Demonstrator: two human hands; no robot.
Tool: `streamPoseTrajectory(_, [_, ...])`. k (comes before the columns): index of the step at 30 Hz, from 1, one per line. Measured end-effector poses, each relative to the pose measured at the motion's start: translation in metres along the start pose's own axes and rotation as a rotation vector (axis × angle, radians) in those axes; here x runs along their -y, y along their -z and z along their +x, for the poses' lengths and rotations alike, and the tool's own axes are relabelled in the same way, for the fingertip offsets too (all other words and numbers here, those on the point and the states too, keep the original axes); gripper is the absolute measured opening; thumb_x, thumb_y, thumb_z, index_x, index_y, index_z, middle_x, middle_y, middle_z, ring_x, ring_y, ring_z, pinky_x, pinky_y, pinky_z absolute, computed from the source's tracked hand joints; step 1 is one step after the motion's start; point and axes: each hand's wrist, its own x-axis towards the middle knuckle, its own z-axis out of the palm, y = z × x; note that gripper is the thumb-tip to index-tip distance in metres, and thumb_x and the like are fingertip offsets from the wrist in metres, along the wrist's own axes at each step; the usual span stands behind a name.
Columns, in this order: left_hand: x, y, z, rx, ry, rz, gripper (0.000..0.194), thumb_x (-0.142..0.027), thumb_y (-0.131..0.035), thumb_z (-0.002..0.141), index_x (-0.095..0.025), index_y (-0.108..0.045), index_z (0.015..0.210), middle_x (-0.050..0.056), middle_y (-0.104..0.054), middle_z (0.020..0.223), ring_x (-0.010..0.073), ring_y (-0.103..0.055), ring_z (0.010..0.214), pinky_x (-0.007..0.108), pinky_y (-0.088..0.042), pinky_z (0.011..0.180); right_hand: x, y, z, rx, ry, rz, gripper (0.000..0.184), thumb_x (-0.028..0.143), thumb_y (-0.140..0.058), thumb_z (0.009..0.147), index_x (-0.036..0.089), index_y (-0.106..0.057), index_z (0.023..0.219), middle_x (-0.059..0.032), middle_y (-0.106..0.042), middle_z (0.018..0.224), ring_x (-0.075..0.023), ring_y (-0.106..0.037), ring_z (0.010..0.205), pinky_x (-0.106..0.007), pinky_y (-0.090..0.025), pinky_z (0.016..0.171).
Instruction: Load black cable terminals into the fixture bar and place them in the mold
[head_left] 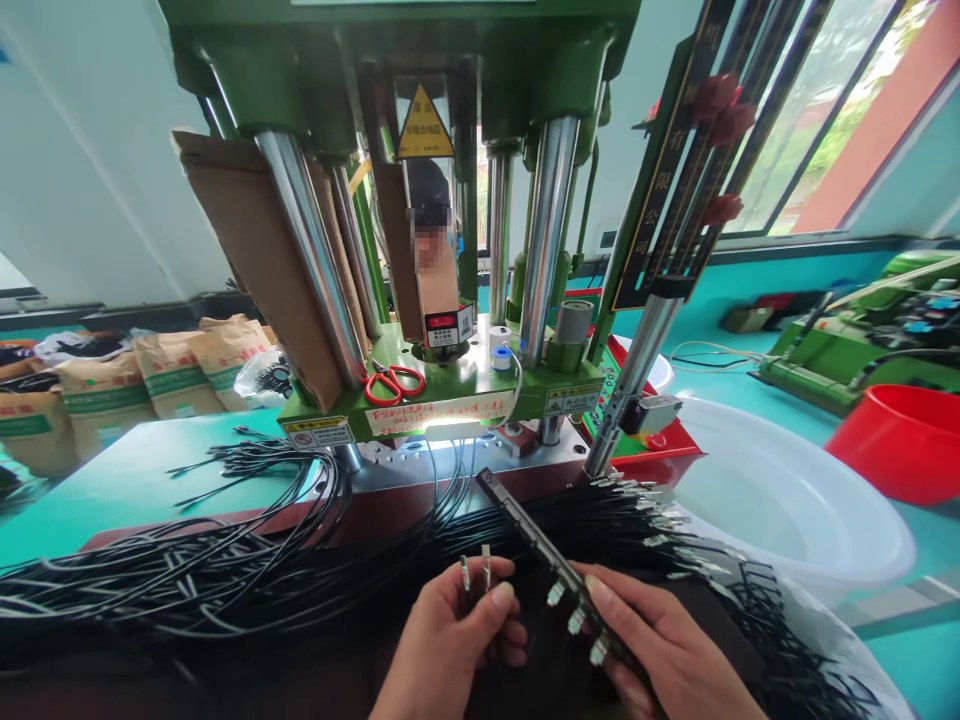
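Note:
My left hand (457, 635) is closed, pinching cable ends with small metal connectors (486, 565); two tips stick up beside the thumb and forefinger. My right hand (660, 635) grips the near part of a long dark metal bar (529, 525), which slants up and to the left. Several silvery connectors (577, 620) sit along the bar's near left edge, close to my right thumb. A narrow gap separates my left fingers from the bar. Black cables (300, 585) lie in a thick bundle beyond and to the left of my hands.
A green press (480, 390) with steel columns stands ahead, red-handled scissors (394, 384) on its ledge. Cable ends (637, 510) with connectors gather at right. Further right are a white basin (870, 545) and a red bucket (900, 440). Paper sacks (169, 375) stand at left. A person (430, 200) is behind the press.

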Motion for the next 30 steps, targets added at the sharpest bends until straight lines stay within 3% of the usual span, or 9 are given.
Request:
streamPoseTrajectory(3, [0.002,0.002,0.001,0.023,0.000,-0.021,0.048,-0.040,-0.076,0.066,-0.013,-0.058,0.101,0.000,-0.058,0.074,0.0114,-0.057,0.062,0.026,-0.050,0.058,-0.004,-0.001,0.000,0.006,0.030,-0.012,0.062,0.060,-0.051,0.082,0.016,-0.053,0.125,0.0103,-0.035,0.042,-0.0036,-0.024,0.032,-0.012,-0.023,0.027])
streamPoseTrajectory(7, [0.008,0.002,0.004,0.022,-0.078,0.142,0.038,-0.047,-0.067,0.073,-0.016,-0.056,0.091,-0.001,-0.057,0.069,0.0095,-0.052,0.051,0.022,-0.044,0.045,-0.006,-0.003,0.001,0.017,0.050,-0.054,0.062,0.060,-0.050,0.082,0.016,-0.054,0.125,0.0106,-0.033,0.041,-0.0037,-0.024,0.032,-0.012,-0.024,0.027])
streamPoseTrajectory(12, [0.011,0.000,0.008,-0.001,-0.087,0.296,0.033,-0.045,-0.065,0.074,-0.014,-0.055,0.081,-0.004,-0.052,0.050,0.0072,-0.043,0.041,0.020,-0.038,0.041,-0.005,-0.002,0.002,0.033,0.025,-0.072,0.060,0.061,-0.049,0.083,0.017,-0.055,0.124,0.0108,-0.032,0.042,-0.0033,-0.023,0.032,-0.011,-0.023,0.027])
streamPoseTrajectory(20, [0.007,-0.004,0.009,-0.082,-0.059,0.342,0.033,-0.045,-0.069,0.070,-0.015,-0.056,0.076,-0.006,-0.048,0.043,0.0060,-0.038,0.037,0.017,-0.031,0.038,-0.002,-0.002,0.001,-0.038,0.063,-0.107,0.064,0.069,-0.058,0.069,0.021,-0.067,0.111,0.0080,-0.034,0.040,-0.0064,-0.026,0.030,-0.017,-0.025,0.026])
streamPoseTrajectory(23, [0.006,-0.003,0.009,-0.082,-0.048,0.377,0.034,-0.046,-0.068,0.070,-0.014,-0.057,0.076,-0.005,-0.049,0.043,0.0057,-0.037,0.035,0.018,-0.028,0.036,-0.001,-0.003,0.000,-0.040,0.093,-0.112,0.061,0.069,-0.059,0.069,0.023,-0.069,0.108,0.0049,-0.044,0.050,-0.0053,-0.029,0.031,-0.018,-0.025,0.026])
streamPoseTrajectory(27, [0.001,-0.004,0.009,-0.105,-0.025,0.407,0.031,-0.044,-0.067,0.070,-0.014,-0.058,0.075,-0.004,-0.050,0.042,0.0057,-0.037,0.033,0.018,-0.028,0.035,0.001,-0.007,0.000,0.005,0.115,-0.164,0.054,0.063,-0.052,0.079,0.024,-0.066,0.113,0.0021,-0.051,0.067,-0.0027,-0.033,0.034,-0.016,-0.023,0.028])
streamPoseTrajectory(30, [0.000,-0.006,0.010,-0.103,-0.030,0.409,0.029,-0.041,-0.068,0.070,-0.014,-0.057,0.074,-0.004,-0.052,0.041,0.0052,-0.036,0.031,0.017,-0.025,0.033,0.004,-0.008,-0.001,-0.013,0.236,-0.241,0.047,0.058,-0.051,0.082,0.023,-0.070,0.108,-0.0014,-0.055,0.071,-0.0096,-0.048,0.050,-0.016,-0.035,0.036])
